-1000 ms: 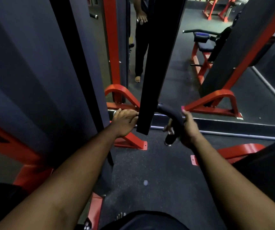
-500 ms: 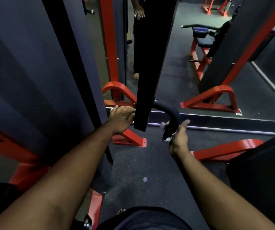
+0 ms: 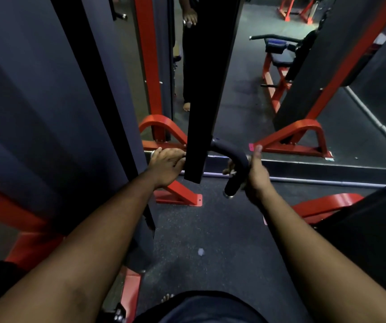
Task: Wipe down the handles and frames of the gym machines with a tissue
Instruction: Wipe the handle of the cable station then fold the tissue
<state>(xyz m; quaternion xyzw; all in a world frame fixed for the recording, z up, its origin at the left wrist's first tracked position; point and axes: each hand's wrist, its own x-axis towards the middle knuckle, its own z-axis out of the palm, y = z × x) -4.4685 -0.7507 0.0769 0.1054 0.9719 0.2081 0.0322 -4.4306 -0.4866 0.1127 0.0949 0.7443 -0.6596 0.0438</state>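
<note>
Plainly, with the right hand [image 3: 256, 177] curled around the tissue [image 3: 230, 169] on the curved handle [image 3: 235, 164] and the left hand [image 3: 167, 165] gripping the opposite handle [image 3: 151, 154], the thin tissue could tear or slip.

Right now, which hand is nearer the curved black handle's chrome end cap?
Right. The right hand wraps the curved black handle just above the chrome end cap, tissue bunched under its fingers. The left hand grips the other bar, across the black upright.

Left hand [image 3: 166, 164]: your fingers curl over the bar left of the black upright [image 3: 207, 89].
Right hand [image 3: 257, 176]: you grip the curved handle [image 3: 232, 159] right of that upright, thumb raised.
</note>
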